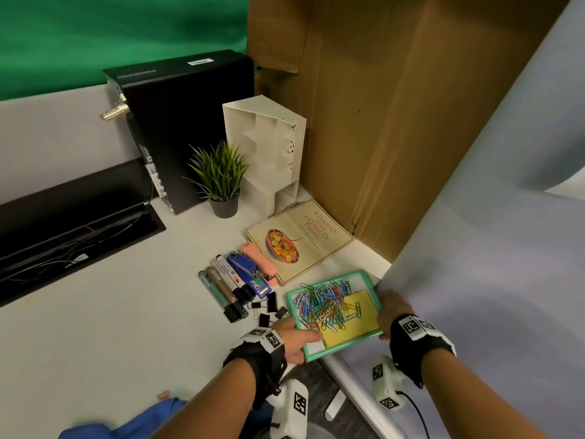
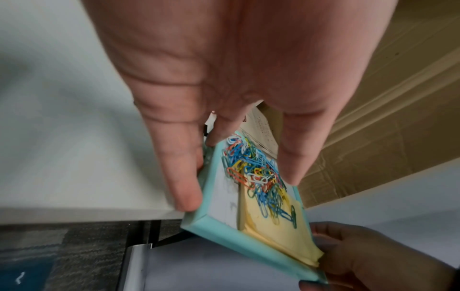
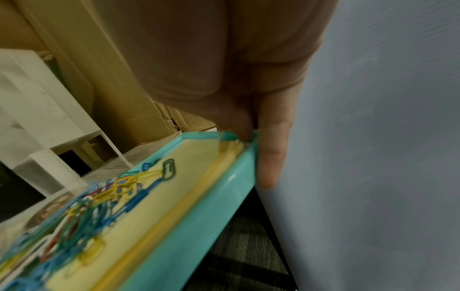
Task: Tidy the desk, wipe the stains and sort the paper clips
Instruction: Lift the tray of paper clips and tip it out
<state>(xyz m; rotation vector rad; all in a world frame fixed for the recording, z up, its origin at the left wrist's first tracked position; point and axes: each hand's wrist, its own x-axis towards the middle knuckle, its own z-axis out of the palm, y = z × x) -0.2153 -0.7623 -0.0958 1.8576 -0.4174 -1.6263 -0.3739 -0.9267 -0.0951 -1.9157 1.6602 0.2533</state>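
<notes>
A teal tray [image 1: 342, 346] holds a heap of coloured paper clips [image 1: 323, 304] and a yellow sticky-note pad [image 1: 354, 324]. It sits at the desk's front right corner and juts past the edge. My left hand [image 1: 294, 339] grips its left side, with the thumb over the rim [image 2: 239, 242] and the fingers [image 2: 184, 187] along the outer wall. My right hand [image 1: 392, 312] grips the right side, its fingers [image 3: 271, 157] against the rim [image 3: 199, 216]. The clips [image 2: 254, 169] lie partly on the pad [image 3: 174, 196].
Left of the tray lie black binder clips [image 1: 269, 307], markers [image 1: 221, 289], a blue stapler [image 1: 250, 274] and a pink one [image 1: 262, 261]. Behind are a cookbook [image 1: 300, 239], plant [image 1: 221, 182] and white organizer [image 1: 266, 147]. Cardboard [image 1: 380, 122] and a grey panel [image 1: 490, 248] close the right. A blue cloth [image 1: 142, 419] lies near.
</notes>
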